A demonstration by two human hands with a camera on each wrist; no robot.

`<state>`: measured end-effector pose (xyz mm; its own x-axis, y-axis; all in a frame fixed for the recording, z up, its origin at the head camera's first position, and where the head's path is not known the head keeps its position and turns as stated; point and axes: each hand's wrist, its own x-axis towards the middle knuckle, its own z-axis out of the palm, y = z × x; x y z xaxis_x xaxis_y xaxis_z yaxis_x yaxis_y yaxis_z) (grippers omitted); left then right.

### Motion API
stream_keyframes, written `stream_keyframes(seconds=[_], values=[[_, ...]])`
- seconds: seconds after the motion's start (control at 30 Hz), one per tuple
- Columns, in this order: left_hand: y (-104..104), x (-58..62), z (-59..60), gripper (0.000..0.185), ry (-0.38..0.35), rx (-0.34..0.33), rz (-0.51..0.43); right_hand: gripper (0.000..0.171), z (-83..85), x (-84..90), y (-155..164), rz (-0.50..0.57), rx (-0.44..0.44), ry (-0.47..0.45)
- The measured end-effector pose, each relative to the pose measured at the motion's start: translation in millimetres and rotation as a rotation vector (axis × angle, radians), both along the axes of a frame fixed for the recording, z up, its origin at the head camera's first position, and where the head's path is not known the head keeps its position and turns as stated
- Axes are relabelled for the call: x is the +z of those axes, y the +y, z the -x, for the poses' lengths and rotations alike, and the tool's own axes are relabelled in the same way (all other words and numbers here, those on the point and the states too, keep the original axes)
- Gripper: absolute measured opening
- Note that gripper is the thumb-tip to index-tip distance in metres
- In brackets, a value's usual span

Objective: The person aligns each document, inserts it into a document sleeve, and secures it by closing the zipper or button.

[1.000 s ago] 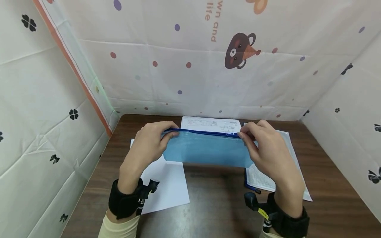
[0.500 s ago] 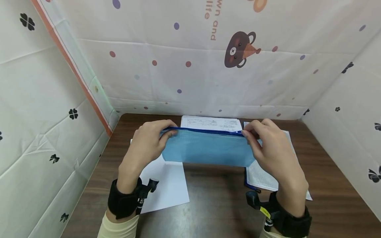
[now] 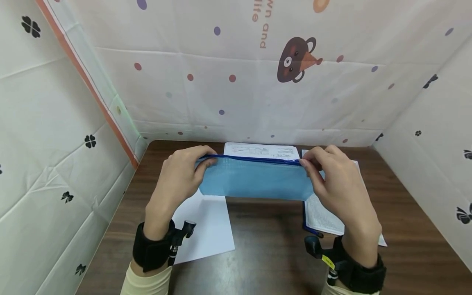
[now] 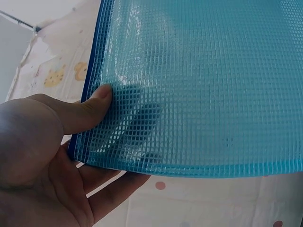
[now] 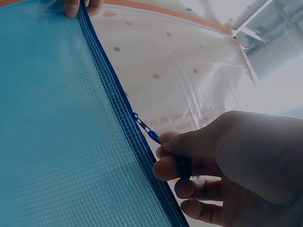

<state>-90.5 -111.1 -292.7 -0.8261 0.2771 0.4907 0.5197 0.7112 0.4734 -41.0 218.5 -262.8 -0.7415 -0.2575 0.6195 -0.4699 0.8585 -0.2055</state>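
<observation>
Pouch (image 3: 256, 180) held up above the table (image 3: 265, 254), mid-frame; left hand (image 3: 180, 180) on its left end, right hand (image 3: 337, 184) on its right end, w/ fingers at the zip pull (image 5: 154, 135) on the top edge; plain sheet (image 3: 206, 229) flat on the table below-left of the pouch; printed sheet (image 3: 262, 150) behind the pouch, nr the back wall (image 3: 236, 94); second pouch (image 3: 324, 219) lying on the table at right, partly under the right hand.
</observation>
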Motion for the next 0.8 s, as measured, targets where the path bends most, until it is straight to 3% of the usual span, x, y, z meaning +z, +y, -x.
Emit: stream_keyframes(seconds=[0.33, 0.8], values=[[-0.9, -0.5, -0.1, 0.015, -0.017, 0.016, -0.015, 0.005, 4.5, 0.7, 0.1, 0.054, -0.021, 0.058], [-2.5, 0.3, 0.2, 0.015, 0.034, 0.044, -0.028, 0.005, 7.2, 1.4, 5.7, 0.098, -0.070, 0.114]])
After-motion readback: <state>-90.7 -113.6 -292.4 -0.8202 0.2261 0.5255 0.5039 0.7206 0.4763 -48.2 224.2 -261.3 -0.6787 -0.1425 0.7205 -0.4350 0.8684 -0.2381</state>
